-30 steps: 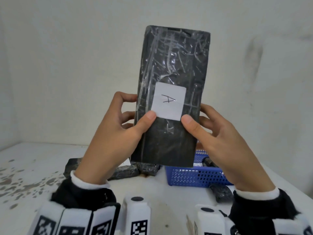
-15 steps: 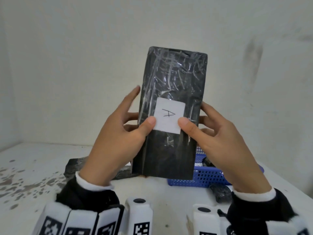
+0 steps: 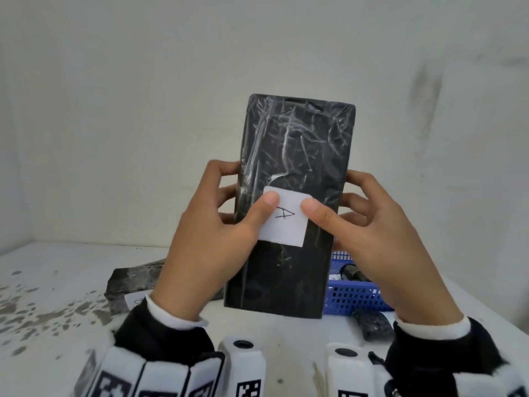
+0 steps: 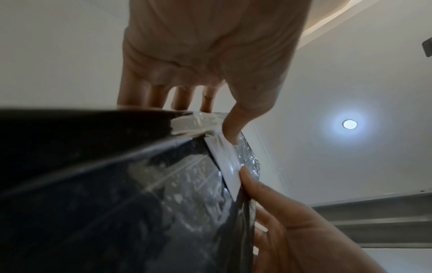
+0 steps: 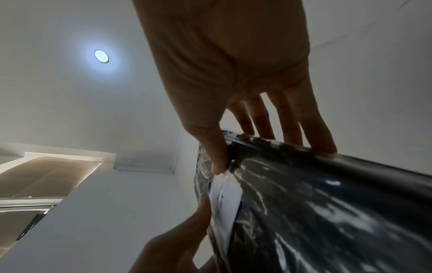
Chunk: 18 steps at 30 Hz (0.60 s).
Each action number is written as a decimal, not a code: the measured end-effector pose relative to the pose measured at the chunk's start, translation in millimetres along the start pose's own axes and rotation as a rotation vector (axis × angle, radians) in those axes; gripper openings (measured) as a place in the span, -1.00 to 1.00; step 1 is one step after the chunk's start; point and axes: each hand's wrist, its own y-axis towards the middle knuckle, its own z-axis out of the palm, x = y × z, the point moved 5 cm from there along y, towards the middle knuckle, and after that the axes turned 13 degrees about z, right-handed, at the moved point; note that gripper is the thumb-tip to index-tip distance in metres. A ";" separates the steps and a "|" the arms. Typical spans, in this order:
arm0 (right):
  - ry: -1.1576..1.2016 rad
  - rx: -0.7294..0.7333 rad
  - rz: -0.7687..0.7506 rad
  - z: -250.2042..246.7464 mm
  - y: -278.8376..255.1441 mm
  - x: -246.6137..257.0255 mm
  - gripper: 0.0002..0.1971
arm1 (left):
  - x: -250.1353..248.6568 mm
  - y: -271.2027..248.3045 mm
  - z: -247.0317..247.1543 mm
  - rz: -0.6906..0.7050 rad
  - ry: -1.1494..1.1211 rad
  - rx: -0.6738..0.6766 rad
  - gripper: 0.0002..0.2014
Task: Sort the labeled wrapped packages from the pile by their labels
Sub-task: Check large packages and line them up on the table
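Observation:
I hold a tall black package [image 3: 294,156] wrapped in clear film upright in front of me, above the table. Its white label [image 3: 286,222] reads "A". My left hand [image 3: 211,239] grips the package's left edge, thumb on the label's left side and fingers behind. My right hand [image 3: 375,239] grips the right edge, thumb on the label's right corner. The left wrist view shows the package [image 4: 140,194] from below with both thumbs on the label [image 4: 224,157]. In the right wrist view the package [image 5: 315,203] and its label [image 5: 225,197] look the same way.
A blue mesh basket [image 3: 357,299] with a dark item inside stands on the white table [image 3: 43,282] at the right. Another black wrapped package [image 3: 128,282] lies behind my left hand. A small dark wrapped piece [image 3: 372,325] lies in front of the basket.
The package has come lower and nearer the table. Both thumbs have slid up onto the label, and my left fingers have curled back around the package's edge.

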 end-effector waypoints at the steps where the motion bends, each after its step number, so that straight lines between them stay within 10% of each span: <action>1: -0.007 0.000 -0.005 0.5 -0.7 0.8 -0.31 | -0.6 0.0 -0.4 0.006 0.011 -0.009 -0.70; 18: -0.095 -0.057 -0.019 2.8 -4.6 3.0 -0.44 | -7.4 -2.3 -4.3 0.042 0.084 -0.103 -0.66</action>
